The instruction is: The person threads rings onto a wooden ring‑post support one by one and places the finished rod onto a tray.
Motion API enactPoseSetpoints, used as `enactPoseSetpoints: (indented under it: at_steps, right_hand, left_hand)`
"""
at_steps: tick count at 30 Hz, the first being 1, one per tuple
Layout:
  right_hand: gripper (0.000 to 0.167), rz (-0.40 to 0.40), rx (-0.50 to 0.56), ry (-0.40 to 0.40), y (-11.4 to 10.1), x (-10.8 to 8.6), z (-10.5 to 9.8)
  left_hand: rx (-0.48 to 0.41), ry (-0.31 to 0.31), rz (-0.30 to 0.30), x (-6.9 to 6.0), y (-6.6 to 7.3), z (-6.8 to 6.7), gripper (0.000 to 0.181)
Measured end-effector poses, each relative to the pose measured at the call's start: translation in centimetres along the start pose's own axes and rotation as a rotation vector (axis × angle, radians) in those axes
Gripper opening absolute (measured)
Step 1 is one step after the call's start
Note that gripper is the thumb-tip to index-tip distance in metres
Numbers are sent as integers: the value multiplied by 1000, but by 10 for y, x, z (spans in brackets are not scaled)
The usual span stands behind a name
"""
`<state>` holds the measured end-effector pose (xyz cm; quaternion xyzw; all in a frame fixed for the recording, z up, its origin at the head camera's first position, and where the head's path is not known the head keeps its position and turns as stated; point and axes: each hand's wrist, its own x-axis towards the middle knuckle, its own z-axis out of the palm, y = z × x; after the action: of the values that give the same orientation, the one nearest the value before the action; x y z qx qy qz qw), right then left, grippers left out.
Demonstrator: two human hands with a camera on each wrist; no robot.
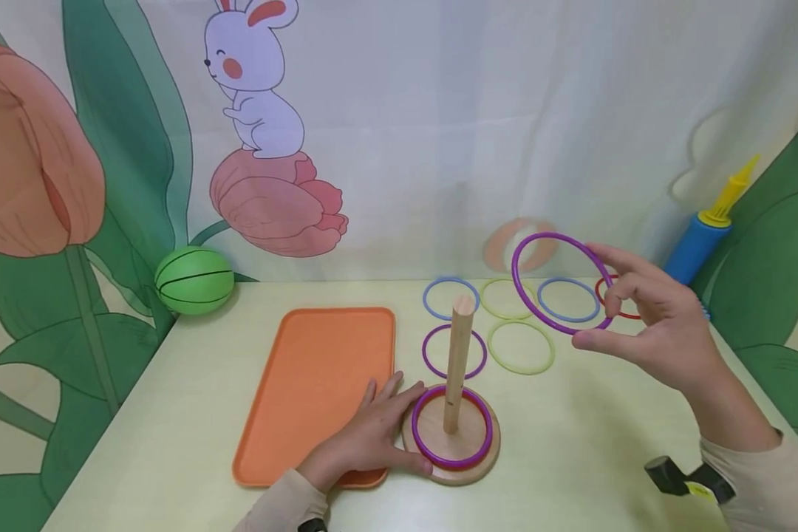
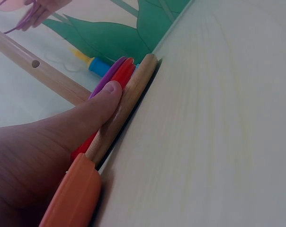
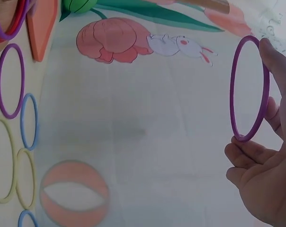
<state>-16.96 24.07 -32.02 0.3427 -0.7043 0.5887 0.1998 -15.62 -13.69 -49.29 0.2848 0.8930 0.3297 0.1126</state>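
In the head view my right hand (image 1: 665, 332) holds a purple ring (image 1: 550, 235) up in the air by its right side, pinched between thumb and fingers. The right wrist view shows this ring too (image 3: 233, 90). A wooden ring stand (image 1: 459, 362) with an upright peg stands on the table. Around its peg, on the round base, lies a purple ring (image 1: 490, 436) over red (image 2: 121, 75). My left hand (image 1: 372, 432) rests against the base's left side with spread fingers; the left wrist view shows its thumb (image 2: 102, 101) straight on the base edge.
Behind the stand lie a purple ring (image 1: 485, 355), yellow-green rings (image 1: 550, 355), blue rings (image 1: 568, 321) and a partly hidden red ring (image 1: 628, 316). An orange tray (image 1: 326, 362) lies left, under part of my left hand. A green ball (image 1: 194, 281) and blue-yellow pump (image 1: 694, 247) stand at the back.
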Motion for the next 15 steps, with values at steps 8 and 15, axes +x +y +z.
enactPoseSetpoints:
  at_steps: [8,15]
  right_hand:
    - [49,-19,-159,-77,-18,15,15]
    - [51,-91,-141,-138,-22,26,28]
  left_hand:
    - [3,2,8,1,0,0,115]
    - [5,10,3,0,-1,2,116]
